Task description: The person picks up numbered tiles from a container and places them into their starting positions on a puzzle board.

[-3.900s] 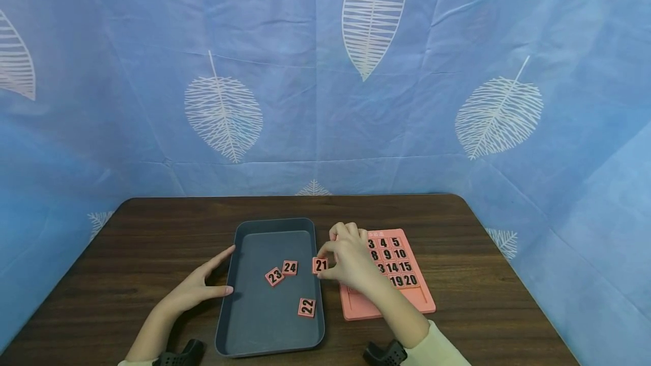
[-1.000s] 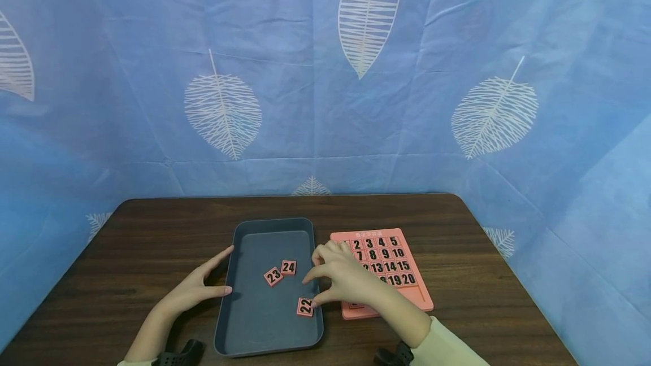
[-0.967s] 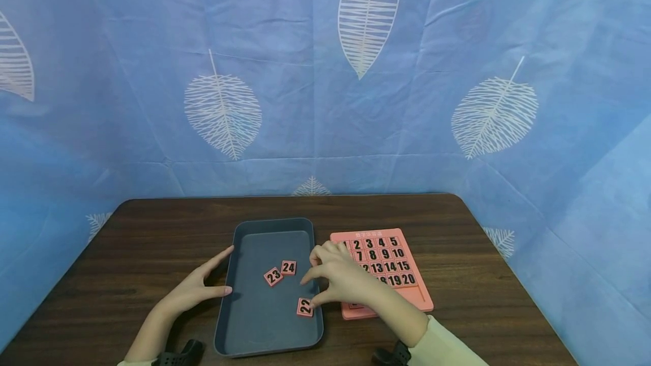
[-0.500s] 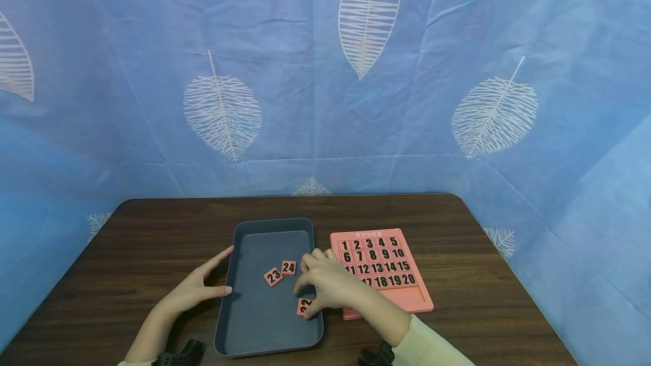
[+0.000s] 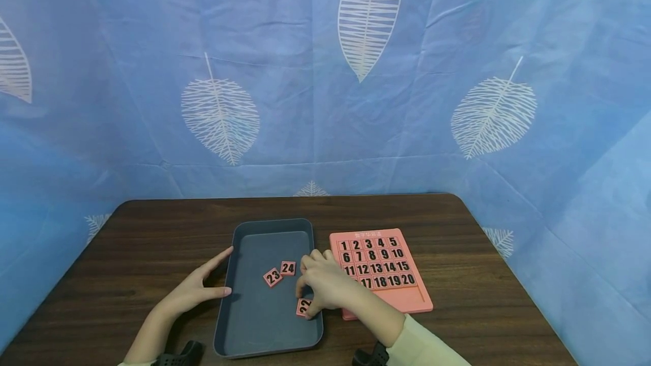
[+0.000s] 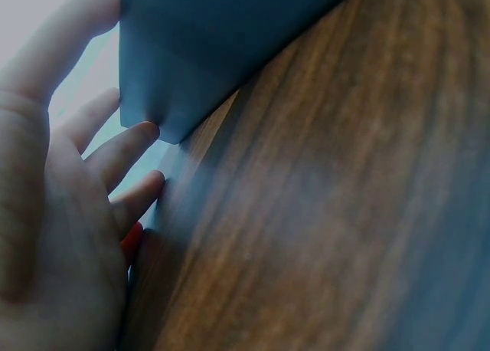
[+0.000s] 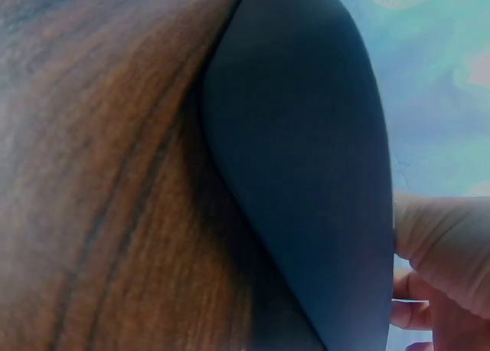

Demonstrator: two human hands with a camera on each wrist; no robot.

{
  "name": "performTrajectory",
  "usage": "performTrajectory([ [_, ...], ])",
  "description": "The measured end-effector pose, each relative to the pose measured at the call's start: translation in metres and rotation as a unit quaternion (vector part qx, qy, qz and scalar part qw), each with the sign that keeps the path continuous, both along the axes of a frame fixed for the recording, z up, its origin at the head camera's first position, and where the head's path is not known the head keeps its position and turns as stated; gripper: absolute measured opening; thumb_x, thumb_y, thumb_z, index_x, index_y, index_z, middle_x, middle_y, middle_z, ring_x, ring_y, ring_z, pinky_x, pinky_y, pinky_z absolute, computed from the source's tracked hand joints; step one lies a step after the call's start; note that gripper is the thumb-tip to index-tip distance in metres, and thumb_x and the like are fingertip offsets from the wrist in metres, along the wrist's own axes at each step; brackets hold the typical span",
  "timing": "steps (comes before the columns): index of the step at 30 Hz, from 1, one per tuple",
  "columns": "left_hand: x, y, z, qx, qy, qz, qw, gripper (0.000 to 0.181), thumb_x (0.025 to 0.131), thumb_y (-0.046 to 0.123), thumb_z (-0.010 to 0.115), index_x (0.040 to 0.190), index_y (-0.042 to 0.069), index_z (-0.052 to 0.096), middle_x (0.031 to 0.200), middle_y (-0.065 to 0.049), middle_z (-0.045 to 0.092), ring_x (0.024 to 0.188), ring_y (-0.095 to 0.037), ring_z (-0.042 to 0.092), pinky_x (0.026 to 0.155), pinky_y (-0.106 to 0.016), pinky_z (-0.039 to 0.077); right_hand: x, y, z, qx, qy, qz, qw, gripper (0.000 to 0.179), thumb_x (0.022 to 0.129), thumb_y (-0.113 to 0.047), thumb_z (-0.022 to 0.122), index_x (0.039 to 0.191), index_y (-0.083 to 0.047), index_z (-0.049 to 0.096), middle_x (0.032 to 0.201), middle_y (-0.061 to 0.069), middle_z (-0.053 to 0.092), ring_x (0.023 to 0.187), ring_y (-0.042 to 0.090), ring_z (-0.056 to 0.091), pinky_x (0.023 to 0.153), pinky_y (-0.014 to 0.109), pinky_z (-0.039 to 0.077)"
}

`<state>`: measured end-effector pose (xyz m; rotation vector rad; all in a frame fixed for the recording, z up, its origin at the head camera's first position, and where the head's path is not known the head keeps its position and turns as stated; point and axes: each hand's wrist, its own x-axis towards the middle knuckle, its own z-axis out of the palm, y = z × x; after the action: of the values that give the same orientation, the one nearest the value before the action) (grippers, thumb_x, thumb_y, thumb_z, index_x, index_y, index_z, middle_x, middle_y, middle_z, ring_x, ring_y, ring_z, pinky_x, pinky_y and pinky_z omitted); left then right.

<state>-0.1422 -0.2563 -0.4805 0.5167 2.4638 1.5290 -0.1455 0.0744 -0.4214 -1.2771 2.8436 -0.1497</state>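
Observation:
In the head view my left hand (image 5: 190, 288) has its fingers spread straight, with thumb and index tips against the left wall of a dark grey tray (image 5: 264, 332). The left wrist view shows its fingertips at the tray's side (image 6: 207, 52). My right hand (image 5: 325, 281) reaches over the tray's right rim, thumb and index finger curled around a pink number tile marked 22 (image 5: 302, 307). Tile 23 (image 5: 273, 277) and tile 24 (image 5: 288, 268) lie close together in the tray. The tray wall hides the right fingertips in the right wrist view.
Right of the tray lies a pink number puzzle board (image 5: 407, 298), rows 1 to 20 largely visible. My right hand and forearm cover its lower left part. Both stand on a dark wooden table (image 5: 483, 298), with a blue leaf-patterned cloth (image 5: 285, 117) behind.
Earlier my right hand pinched tile 21 near the tray's right rim; that tile is now out of sight. The hand has since moved left and down onto tile 22. My left hand stays put.

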Motion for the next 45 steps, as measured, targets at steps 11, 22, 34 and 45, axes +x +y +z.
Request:
performTrajectory([
  [11, 0.001, 0.0, 0.0, 0.004, -0.016, 0.001, 0.9999, 0.081, 0.089, 0.021, 0.069, 0.155, 0.019, 0.02, 0.157, -0.018, 0.012, 0.138, -0.05, 0.007, 0.093, -0.077, 0.017, 0.001, 0.0, -0.004, -0.01, -0.008, -0.002, 0.9999, 0.03, 0.058, -0.058, 0.084, 0.079, -0.039, 0.074, 0.091, -0.012, 0.045, 0.085, 0.009, 0.032, 0.072, 0.028, 0.024],
  [22, 0.0, 0.001, -0.001, 0.007, -0.007, -0.001, 0.9999, 0.081, 0.089, 0.02, 0.069, 0.155, 0.019, 0.021, 0.157, -0.017, 0.013, 0.139, -0.05, 0.008, 0.094, -0.077, 0.017, 0.003, -0.001, -0.002, 0.004, 0.008, 0.007, 0.9999, 0.033, 0.054, -0.057, 0.086, 0.078, -0.039, 0.073, 0.088, -0.013, 0.043, 0.084, 0.008, 0.032, 0.072, 0.029, 0.024],
  [34, 0.0, 0.0, -0.001, 0.005, -0.008, 0.001, 1.0, 0.082, 0.089, 0.021, 0.069, 0.155, 0.019, 0.021, 0.157, -0.018, 0.013, 0.138, -0.05, 0.008, 0.093, -0.077, 0.017, 0.006, 0.002, -0.003, -0.045, 0.074, 0.016, 0.9961, 0.035, 0.056, -0.059, 0.084, 0.073, -0.031, 0.073, 0.085, -0.012, 0.038, 0.082, 0.009, 0.029, 0.07, 0.029, 0.021],
  [45, 0.001, 0.0, -0.001, 0.003, -0.005, 0.004, 1.0, 0.082, 0.088, 0.021, 0.07, 0.154, 0.02, 0.022, 0.157, -0.018, 0.014, 0.139, -0.05, 0.008, 0.093, -0.077, 0.017, 0.012, 0.026, 0.013, -0.138, 0.112, -0.039, 0.9833, 0.037, 0.056, -0.055, 0.087, 0.073, -0.024, 0.074, 0.087, -0.009, 0.037, 0.083, 0.013, 0.03, 0.07, 0.034, 0.022],
])
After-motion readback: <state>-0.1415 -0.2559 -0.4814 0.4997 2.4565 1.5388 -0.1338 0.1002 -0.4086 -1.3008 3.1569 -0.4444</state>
